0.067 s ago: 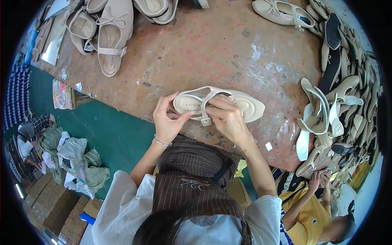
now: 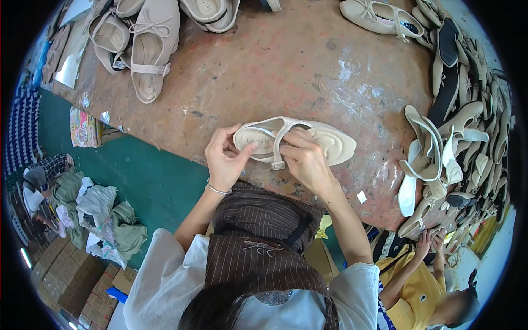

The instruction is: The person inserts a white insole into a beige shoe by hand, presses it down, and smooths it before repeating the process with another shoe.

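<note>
A cream strapped shoe point(image 2: 342, 147) lies on the worktable in front of me, its toe to the right and its heel to the left. My left hand point(image 2: 224, 162) is closed on the heel end, fingers behind the outside and thumb pressing on the insole point(image 2: 258, 138). Across the shoe runs a strap with a small buckle point(image 2: 278, 165). My right hand point(image 2: 309, 160) has curled fingers reaching into the shoe just right of the strap; the fingertips are hidden. A pale insole pad shows at the front.
Beige shoes point(image 2: 149, 55) stand at the table's far left, and a bow-trimmed shoe point(image 2: 374, 17) lies far right. Piled shoes point(image 2: 484, 148) line the right edge. A person in yellow point(image 2: 415, 291) works at lower right. Cloth bundles point(image 2: 104, 212) and cartons point(image 2: 71, 269) sit left.
My left thumb has shifted slightly up and left along the insole. The strap and buckle have moved a touch to the right. The shoe stays in place.
</note>
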A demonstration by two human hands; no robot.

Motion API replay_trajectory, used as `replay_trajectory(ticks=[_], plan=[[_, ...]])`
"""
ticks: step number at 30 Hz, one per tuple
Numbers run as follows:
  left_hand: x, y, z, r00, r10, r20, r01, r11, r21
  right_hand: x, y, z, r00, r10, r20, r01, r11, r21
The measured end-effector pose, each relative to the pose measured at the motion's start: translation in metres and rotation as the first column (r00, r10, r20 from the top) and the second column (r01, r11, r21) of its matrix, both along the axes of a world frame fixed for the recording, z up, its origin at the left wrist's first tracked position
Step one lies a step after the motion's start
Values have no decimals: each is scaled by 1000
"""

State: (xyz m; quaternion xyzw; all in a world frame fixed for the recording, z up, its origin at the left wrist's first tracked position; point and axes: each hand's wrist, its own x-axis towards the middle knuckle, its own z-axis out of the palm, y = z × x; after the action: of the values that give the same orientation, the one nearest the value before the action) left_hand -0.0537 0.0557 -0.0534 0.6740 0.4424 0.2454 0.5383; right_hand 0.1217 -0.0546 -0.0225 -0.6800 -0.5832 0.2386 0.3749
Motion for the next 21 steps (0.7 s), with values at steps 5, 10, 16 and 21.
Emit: replay_trajectory(ticks=[5, 10, 16, 21], plan=[[8, 5, 2, 999, 47, 9, -47, 999, -26, -6, -1, -7, 996, 27, 84, -25, 999, -27], [10, 12, 6, 999, 39, -29, -43, 989, -142, -13, -1, -2, 979, 84, 188, -72, 995, -70], [11, 22, 5, 994, -23, -107, 26, 999, 29, -17, 10, -2, 904, 319, 283, -300, 948, -108], [10, 26, 5, 987, -72, -144, 86, 992, 93, -29, -7, 11, 886, 140, 443, -66, 982, -178]])
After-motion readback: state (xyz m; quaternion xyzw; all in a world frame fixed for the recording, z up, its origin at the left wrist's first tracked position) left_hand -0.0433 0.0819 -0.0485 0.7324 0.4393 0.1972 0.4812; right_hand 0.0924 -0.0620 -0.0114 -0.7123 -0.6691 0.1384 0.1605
